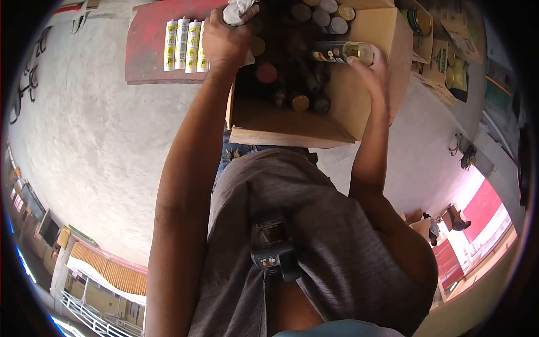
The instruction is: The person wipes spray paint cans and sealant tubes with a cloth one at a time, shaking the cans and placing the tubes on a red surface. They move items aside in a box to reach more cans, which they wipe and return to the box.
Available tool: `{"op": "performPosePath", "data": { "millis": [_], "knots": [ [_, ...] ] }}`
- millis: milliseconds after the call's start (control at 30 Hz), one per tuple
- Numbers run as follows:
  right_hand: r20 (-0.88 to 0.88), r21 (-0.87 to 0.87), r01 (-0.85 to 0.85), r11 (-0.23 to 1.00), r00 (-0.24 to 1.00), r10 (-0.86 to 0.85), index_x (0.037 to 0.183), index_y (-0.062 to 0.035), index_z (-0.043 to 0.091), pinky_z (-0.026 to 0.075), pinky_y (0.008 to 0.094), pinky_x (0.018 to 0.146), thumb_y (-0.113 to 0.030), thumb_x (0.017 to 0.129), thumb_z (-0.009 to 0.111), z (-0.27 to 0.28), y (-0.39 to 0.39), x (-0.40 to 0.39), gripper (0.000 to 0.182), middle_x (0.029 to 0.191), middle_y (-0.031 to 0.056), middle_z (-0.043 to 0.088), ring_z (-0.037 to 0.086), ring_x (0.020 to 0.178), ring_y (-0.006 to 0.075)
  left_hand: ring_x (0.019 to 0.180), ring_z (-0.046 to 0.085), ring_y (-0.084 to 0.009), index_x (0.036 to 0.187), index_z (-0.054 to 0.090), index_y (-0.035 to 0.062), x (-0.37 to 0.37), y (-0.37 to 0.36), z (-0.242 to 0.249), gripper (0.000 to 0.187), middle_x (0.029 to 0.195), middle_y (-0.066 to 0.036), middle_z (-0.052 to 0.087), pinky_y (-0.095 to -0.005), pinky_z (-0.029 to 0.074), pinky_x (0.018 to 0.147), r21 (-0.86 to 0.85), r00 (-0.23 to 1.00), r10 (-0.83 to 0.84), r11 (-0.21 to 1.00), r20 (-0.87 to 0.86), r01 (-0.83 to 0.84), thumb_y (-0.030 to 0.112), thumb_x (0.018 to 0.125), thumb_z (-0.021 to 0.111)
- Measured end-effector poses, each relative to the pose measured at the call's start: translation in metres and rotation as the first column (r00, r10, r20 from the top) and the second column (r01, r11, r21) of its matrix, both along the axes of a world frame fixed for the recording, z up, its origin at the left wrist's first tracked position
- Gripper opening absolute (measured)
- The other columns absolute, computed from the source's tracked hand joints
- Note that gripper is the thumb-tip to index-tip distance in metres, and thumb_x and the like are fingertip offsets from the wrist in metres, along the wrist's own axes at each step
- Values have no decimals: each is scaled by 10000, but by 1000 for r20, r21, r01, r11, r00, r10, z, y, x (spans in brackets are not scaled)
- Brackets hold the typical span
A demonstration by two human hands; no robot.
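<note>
My left hand (224, 40) is closed around a crumpled white cloth (238, 12), above the edge of a red surface. Just beside it lies a row of white and yellow sealant cartridges (180, 45), partly covered by the hand. My right hand (371, 72) grips the capped end of a spray can (332, 52) with a dark, colourful label. This can is held sideways over an open cardboard box (359, 106). Inside the box stand several more cans (300, 103), their tops showing in deep shadow.
The red board (146, 48) sits to the left of the box. Further cartons (438, 70) with cans and packets stand at the right. Pale concrete floor (106, 123) surrounds the work spot. In the far right background, people (435, 229) are near red panels.
</note>
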State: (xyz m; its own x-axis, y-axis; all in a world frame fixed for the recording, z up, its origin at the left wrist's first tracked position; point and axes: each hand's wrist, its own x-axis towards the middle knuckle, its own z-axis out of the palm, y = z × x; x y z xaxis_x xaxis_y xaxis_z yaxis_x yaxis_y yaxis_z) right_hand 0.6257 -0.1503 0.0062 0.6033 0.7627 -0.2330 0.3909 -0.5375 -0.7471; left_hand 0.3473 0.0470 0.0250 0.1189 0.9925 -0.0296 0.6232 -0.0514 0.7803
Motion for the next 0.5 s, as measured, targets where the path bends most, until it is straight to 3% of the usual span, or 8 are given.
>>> {"op": "performPosePath", "data": {
  "millis": [33, 133, 267, 333, 367, 433, 500],
  "knots": [
    [2, 0, -3, 1000, 1000, 3, 1340, -16, 549, 495, 340, 966, -187, 787, 807, 1, 0, 1, 634, 1210, 121, 677, 640, 1116, 207, 1006, 691, -358, 1160, 671, 40, -1, 1, -3, 591, 1053, -183, 718, -437, 526, 891, 16, 1000, -8, 1000, 0, 8, 437, 743, 806],
    [-228, 135, 96, 986, 972, -63, 1270, 53, 578, 505, 337, 944, -234, 800, 822, 5, 5, 4, 603, 1163, 141, 689, 651, 1076, 210, 1016, 688, -359, 1172, 665, 38, -2, 2, -3, 582, 1058, -185, 717, -437, 524, 897, 7, 1000, -10, 1000, -2, 10, 397, 735, 799],
    [-299, 153, 24, 988, 954, 23, 1274, 76, 566, 502, 339, 950, -278, 798, 828, -10, 25, -5, 648, 1181, 154, 682, 649, 1085, 222, 1055, 677, -363, 1189, 659, 35, -1, 0, 7, 606, 1091, -196, 710, -434, 515, 924, -66, 999, 0, 998, -38, -2, 386, 717, 806],
    [-233, 171, -11, 985, 971, 51, 1290, 66, 562, 494, 339, 962, -309, 789, 836, -3, 42, -29, 683, 1185, 158, 683, 644, 1099, 224, 1077, 670, -363, 1197, 656, 33, -1, 1, 5, 606, 1110, -199, 704, -430, 509, 943, -82, 999, -2, 997, -51, -3, 376, 719, 801],
    [-122, 167, -58, 984, 989, 79, 1301, 0, 576, 504, 365, 964, -327, 780, 839, -18, 49, -32, 669, 1194, 145, 696, 667, 1091, 240, 1071, 672, -364, 1198, 656, 33, -1, 1, 0, 600, 1110, -198, 704, -429, 510, 942, -48, 998, 22, 999, -62, -25, 369, 721, 798],
    [-34, 165, -115, 980, 992, 122, 1281, -36, 591, 515, 387, 951, -327, 769, 840, -14, 68, -50, 639, 1189, 138, 700, 678, 1078, 266, 1065, 675, -364, 1199, 656, 33, 0, 1, -8, 594, 1110, -196, 704, -429, 512, 941, -15, 997, 31, 999, -69, -32, 362, 723, 795],
    [52, 153, -171, 973, 985, 165, 1261, -72, 605, 525, 408, 939, -328, 759, 841, -14, 85, -66, 611, 1184, 132, 704, 690, 1065, 291, 1061, 630, -402, 1167, 669, 62, -2, 2, -12, 533, 1117, -194, 666, -479, 503, 924, 19, 1000, 16, 1000, -26, -16, 370, 746, 777]
  ]
}}
